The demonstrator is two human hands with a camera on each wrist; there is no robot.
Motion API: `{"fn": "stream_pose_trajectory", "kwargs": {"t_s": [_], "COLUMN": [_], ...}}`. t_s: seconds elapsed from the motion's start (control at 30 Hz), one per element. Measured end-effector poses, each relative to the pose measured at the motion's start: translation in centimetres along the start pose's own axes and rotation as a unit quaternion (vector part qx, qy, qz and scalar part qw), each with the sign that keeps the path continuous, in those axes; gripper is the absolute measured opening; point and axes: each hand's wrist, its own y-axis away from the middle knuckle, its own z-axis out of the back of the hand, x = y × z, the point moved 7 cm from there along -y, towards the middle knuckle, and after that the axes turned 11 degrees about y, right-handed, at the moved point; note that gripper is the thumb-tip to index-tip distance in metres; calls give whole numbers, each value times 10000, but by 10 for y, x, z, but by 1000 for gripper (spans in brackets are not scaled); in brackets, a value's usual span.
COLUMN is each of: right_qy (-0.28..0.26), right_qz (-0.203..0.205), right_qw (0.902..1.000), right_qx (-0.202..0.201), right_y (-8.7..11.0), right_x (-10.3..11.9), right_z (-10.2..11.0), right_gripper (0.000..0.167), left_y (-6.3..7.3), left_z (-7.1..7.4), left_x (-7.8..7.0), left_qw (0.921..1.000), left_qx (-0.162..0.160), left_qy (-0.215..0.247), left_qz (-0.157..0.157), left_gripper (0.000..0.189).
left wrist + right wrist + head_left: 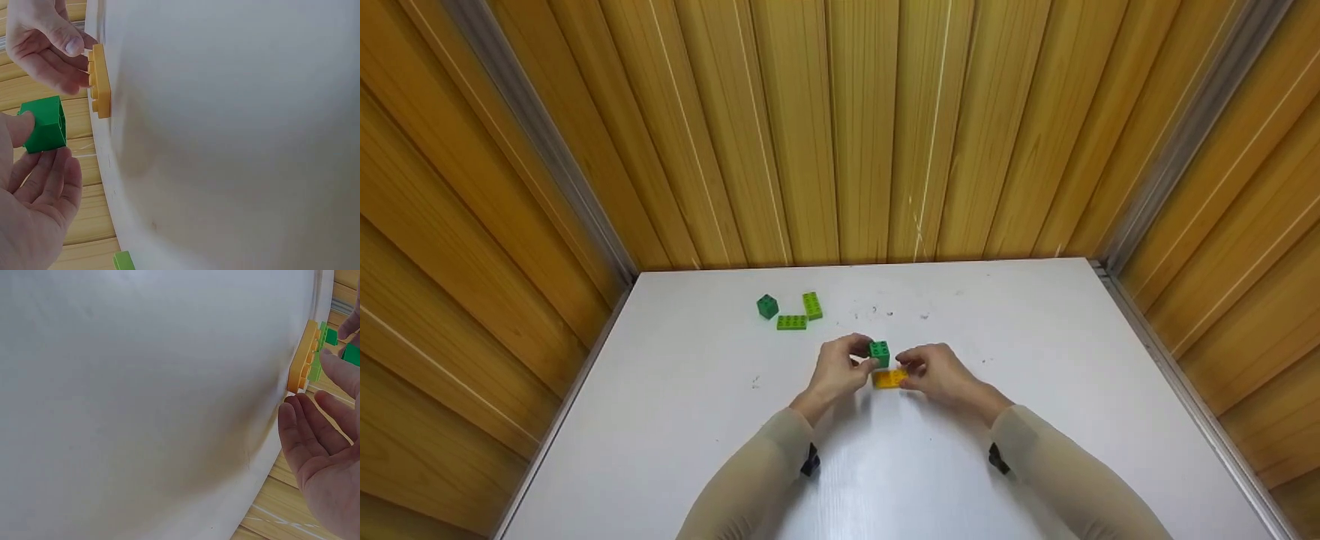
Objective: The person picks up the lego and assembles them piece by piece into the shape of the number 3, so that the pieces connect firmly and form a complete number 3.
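Observation:
In the head view my left hand (pixel 842 366) holds a dark green building brick (pixel 879 352) above the table. Thumb and fingertips pinch its sides in the left wrist view, where its hollow underside partly shows. An orange-yellow building brick (pixel 889 379) lies studs up just below and nearer to me. Around its right end is my right hand (pixel 945 373), thumb and fingers apart and loosely bent. The right wrist view has the fingertips (pixel 288 412) right at the end of that orange-yellow brick (pixel 302 357), with the fingers relaxed.
Farther back on the left of the white table (pixel 682 360) lie two light green bricks, one crosswise (pixel 791 322) and one lengthwise (pixel 812 305). A dark green brick (pixel 767 306) stands beside them. Wood-patterned walls (pixel 855 135) enclose the table's back and sides.

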Motion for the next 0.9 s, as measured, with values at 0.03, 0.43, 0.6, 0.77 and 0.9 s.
{"fn": "stream_pose_trajectory", "kwargs": {"t_s": [0.03, 0.43, 0.6, 0.77, 0.9], "right_qy": [-23, -320, -397, -470, -523], "right_qz": [90, 399, 326, 426, 467], "right_qw": [10000, 9984, 9981, 9971, 9966], "right_qx": [-24, -232, -337, -419, -431], "right_y": [0, -1, 1, 1, 2], "right_x": [1, 0, 0, 0, -1], "right_z": [1, 8, 10, 12, 13], "right_gripper": [44, 45, 50, 51, 50], "left_y": [0, -2, -2, -3, -3], "left_z": [-2, -15, -18, -23, -27], "left_x": [-1, -2, -2, -3, -3], "left_qw": [10000, 9995, 9993, 9989, 9986], "left_qx": [36, 260, 334, 431, 520], "left_qy": [-27, -128, -161, -135, -88], "left_qz": [-29, -88, -88, -85, -25], "left_gripper": [27, 24, 24, 23, 24]}}
